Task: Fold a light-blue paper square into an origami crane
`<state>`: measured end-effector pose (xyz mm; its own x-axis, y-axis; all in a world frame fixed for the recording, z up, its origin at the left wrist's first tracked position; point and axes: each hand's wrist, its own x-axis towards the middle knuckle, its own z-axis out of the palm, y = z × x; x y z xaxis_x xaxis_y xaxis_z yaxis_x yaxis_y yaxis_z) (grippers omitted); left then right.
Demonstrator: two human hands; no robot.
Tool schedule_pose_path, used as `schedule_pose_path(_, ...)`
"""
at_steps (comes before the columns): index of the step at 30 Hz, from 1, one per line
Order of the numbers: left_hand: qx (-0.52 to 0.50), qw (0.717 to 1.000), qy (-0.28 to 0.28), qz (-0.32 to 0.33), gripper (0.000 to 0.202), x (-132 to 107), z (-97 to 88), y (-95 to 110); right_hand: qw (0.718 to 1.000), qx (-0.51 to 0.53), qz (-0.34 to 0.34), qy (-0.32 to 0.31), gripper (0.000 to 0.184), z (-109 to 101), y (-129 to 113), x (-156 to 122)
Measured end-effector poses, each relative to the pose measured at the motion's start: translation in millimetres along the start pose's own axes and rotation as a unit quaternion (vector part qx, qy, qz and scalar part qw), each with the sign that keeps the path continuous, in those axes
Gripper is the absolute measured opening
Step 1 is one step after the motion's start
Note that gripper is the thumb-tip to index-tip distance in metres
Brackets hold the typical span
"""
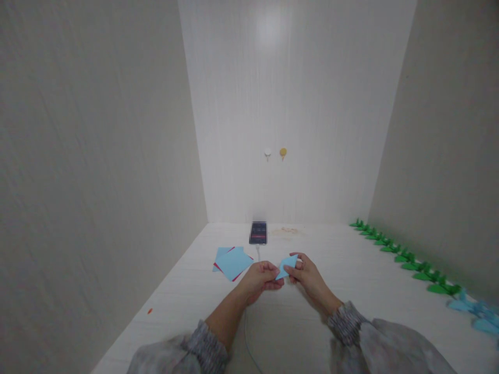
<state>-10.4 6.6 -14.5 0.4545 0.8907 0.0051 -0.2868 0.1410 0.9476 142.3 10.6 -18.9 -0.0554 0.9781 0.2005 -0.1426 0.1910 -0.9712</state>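
Both my hands meet over the white tabletop point(351, 291), pinching a small folded light-blue paper piece point(287, 265) between them. My left hand point(260, 279) grips its lower left corner with fingers curled closed. My right hand point(306, 272) pinches its right side from above. The paper is held a little above the table.
A stack of light-blue and red paper sheets point(233, 262) lies to the left. A dark phone point(258, 232) with a white cable stands near the back wall. Several green folded paper shapes point(401, 255) line the right wall, followed by blue ones point(473, 309). Two round hooks point(275, 152) hang on the back wall.
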Motion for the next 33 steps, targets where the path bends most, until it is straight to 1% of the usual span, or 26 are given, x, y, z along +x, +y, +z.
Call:
schedule_pose_path(8, -0.029, 0.999, 0.008, 0.010, 0.023, 2.6, -1.8, -1.0, 0.997, 0.070, 0.010, -0.029, 0.051, 3.6, -7.1, -5.3)
schedule_pose_path(15, -0.060, 0.998, -0.001, -0.003, 0.020, 2.6, -0.4, 1.6, 0.996, 0.080, 0.015, -0.039, 0.050, 5.9, -10.5, -8.0)
schedule_pose_path(17, -0.063, 0.998, 0.008, -0.002, 0.020, 3.2, -0.6, 2.9, 0.996, 0.084, 0.020, -0.037, 0.056, 7.3, -13.6, -8.9)
schedule_pose_path(19, -0.067, 0.998, 0.019, 0.000, 0.019, 3.6, -0.6, 4.1, 0.996, 0.085, 0.011, -0.029, 0.067, 8.4, -16.9, -9.7)
schedule_pose_path(21, -0.070, 0.997, 0.027, 0.000, 0.018, 3.7, -0.1, 5.2, 0.996, 0.079, -0.014, -0.027, 0.081, 8.6, -18.8, -10.1)
schedule_pose_path(23, -0.070, 0.997, 0.031, -0.002, 0.019, 3.6, 0.6, 6.0, 0.996, 0.065, -0.040, -0.036, 0.087, 7.6, -18.6, -9.5)
schedule_pose_path(24, -0.070, 0.997, 0.034, -0.001, 0.019, 3.5, 1.0, 6.1, 0.996, 0.057, -0.048, -0.043, 0.084, 6.8, -17.7, -8.8)
schedule_pose_path(25, -0.069, 0.997, 0.036, -0.001, 0.019, 3.6, 1.2, 6.0, 0.996, 0.048, -0.050, -0.050, 0.077, 5.9, -16.4, -7.9)
schedule_pose_path(28, -0.069, 0.997, 0.043, -0.001, 0.019, 4.3, 1.3, 4.5, 0.997, 0.025, -0.037, -0.058, 0.047, 3.6, -11.5, -4.7)
schedule_pose_path(30, -0.070, 0.996, 0.047, -0.001, 0.019, 4.8, 1.2, 3.3, 0.998, 0.025, -0.035, -0.054, 0.042, 2.7, -9.1, -3.1)
schedule_pose_path(33, -0.074, 0.996, 0.043, 0.004, 0.020, 5.0, 1.9, 2.8, 0.997, 0.033, -0.044, -0.056, 0.042, 2.1, -7.8, -2.4)
